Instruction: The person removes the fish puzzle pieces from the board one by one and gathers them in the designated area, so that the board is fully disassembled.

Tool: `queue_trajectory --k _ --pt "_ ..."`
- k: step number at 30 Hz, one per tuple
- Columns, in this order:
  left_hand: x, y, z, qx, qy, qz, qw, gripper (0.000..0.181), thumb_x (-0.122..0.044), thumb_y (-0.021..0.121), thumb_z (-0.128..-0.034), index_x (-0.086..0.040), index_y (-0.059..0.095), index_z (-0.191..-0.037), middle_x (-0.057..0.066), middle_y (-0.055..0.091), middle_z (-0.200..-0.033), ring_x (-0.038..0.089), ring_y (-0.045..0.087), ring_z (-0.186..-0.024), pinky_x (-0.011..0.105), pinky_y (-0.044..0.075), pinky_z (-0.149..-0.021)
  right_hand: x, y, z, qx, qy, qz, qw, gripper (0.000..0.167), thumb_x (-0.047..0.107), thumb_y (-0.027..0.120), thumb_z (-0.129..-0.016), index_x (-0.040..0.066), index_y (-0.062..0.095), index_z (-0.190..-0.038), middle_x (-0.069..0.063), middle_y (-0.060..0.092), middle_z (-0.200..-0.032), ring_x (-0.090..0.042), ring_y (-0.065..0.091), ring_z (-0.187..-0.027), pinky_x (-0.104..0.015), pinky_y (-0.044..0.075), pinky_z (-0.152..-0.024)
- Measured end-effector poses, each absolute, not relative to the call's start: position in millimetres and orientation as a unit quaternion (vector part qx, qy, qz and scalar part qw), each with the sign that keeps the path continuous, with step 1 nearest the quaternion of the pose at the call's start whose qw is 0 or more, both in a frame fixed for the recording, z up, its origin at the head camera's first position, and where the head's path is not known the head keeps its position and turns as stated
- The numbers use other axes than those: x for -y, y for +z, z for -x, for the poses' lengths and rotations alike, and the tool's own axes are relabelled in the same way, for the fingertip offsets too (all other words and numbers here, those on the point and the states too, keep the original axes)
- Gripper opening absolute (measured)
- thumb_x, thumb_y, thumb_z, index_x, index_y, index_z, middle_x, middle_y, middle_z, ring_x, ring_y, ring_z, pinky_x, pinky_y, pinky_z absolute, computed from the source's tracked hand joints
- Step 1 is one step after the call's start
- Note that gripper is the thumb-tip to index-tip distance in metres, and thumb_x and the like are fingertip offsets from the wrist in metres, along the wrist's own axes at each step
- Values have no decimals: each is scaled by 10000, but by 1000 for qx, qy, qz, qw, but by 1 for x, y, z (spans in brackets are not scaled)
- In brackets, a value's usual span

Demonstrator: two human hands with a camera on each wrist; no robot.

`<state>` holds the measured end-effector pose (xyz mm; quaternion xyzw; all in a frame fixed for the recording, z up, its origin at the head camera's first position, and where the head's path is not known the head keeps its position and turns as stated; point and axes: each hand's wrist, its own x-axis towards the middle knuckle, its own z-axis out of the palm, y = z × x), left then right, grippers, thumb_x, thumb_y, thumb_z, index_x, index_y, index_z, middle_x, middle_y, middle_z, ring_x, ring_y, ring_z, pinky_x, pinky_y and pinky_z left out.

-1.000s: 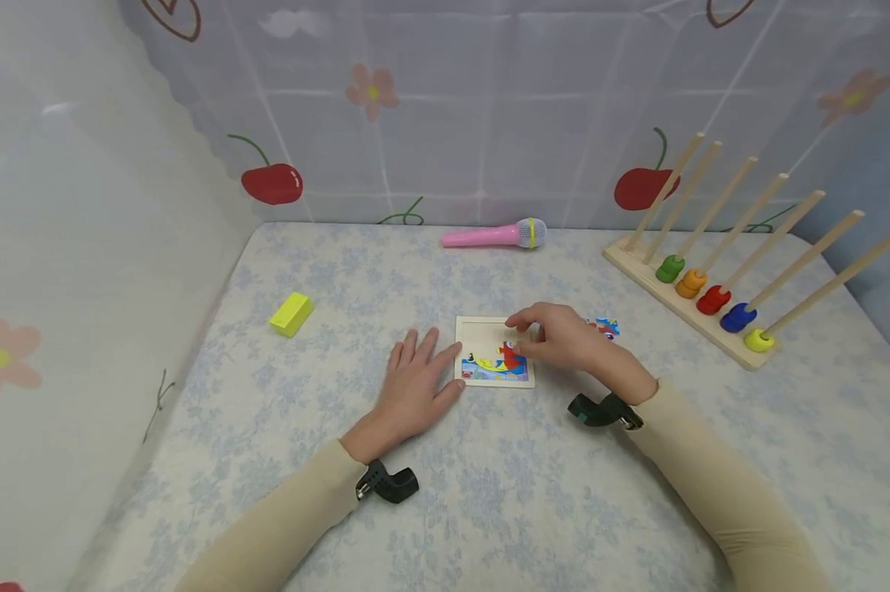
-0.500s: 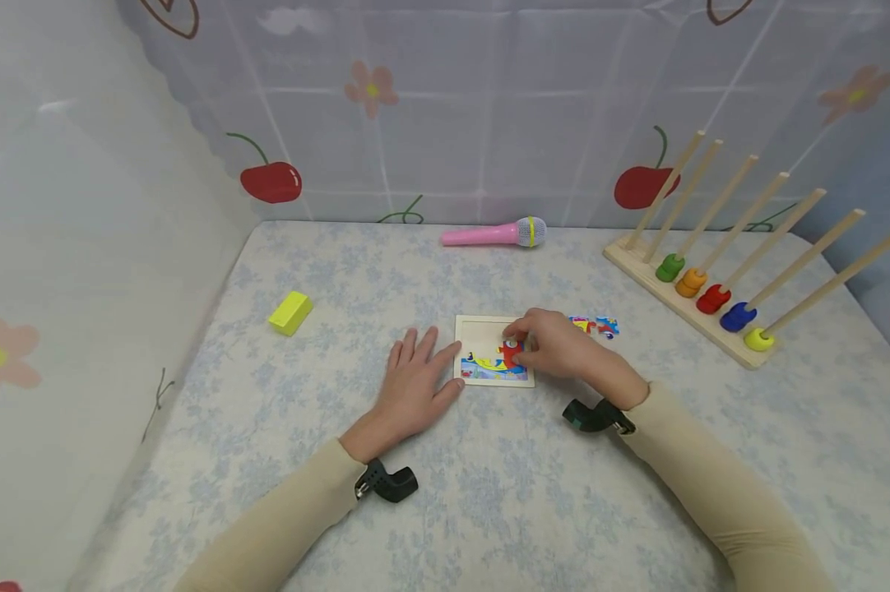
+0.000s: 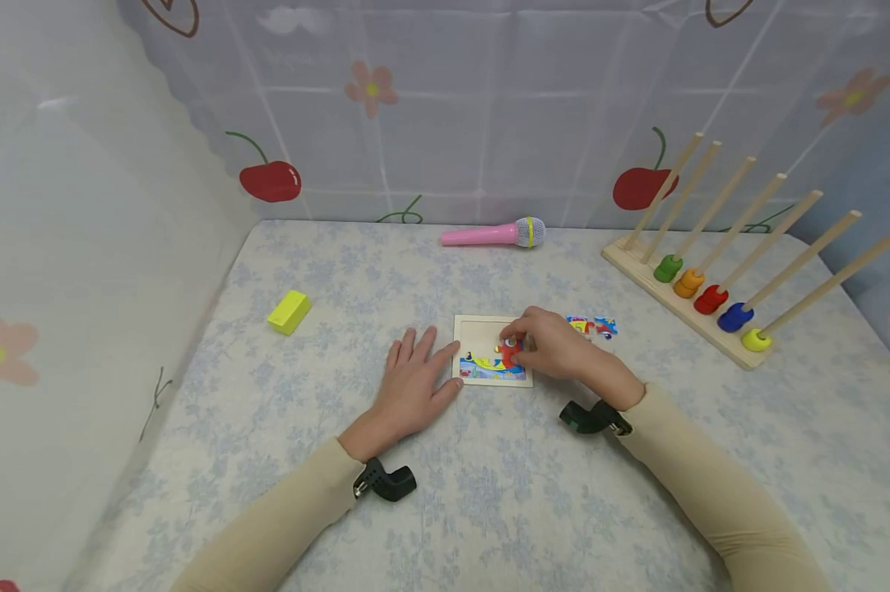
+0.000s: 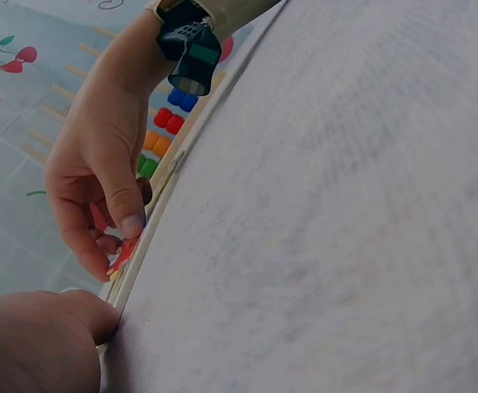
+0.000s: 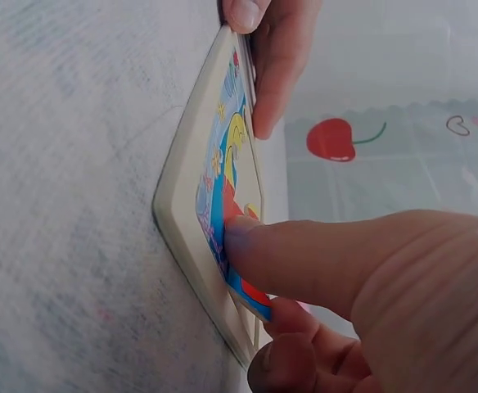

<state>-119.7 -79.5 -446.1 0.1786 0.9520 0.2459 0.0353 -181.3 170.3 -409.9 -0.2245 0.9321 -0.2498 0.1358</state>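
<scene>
A small wooden puzzle tray lies at the middle of the table, its lower part filled with a sea picture in blue and yellow. My left hand lies flat with fingers spread, index finger and thumb touching the tray's left edge. Over the right side of the tray, my right hand pinches a red and blue puzzle piece between thumb and fingers. In the right wrist view this puzzle piece sits slightly tilted at the tray's edge; the fingers hide part of it.
Loose puzzle pieces lie just beyond my right hand. A pink toy microphone is at the back, a yellow block at left. On the right stands a wooden peg rack with coloured beads and tall slanting rods.
My right hand has shifted slightly left over the tray, bringing more of the loose pieces behind it into view. The left hand stays in place.
</scene>
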Motion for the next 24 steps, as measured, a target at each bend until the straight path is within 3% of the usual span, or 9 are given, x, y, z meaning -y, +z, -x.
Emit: queue_trajectory --k 24 --pt "79 -448 120 -951 247 -183 29 540 -354 587 -1005 -166 523 -1507 219 313 -1652 502 147 -1558 669 145 -1231 -169 -410 178 -916 -296 236 137 240 27 768 -877 109 613 -1041 -103 711 -982 -185 570 -755 -273 507 -696"
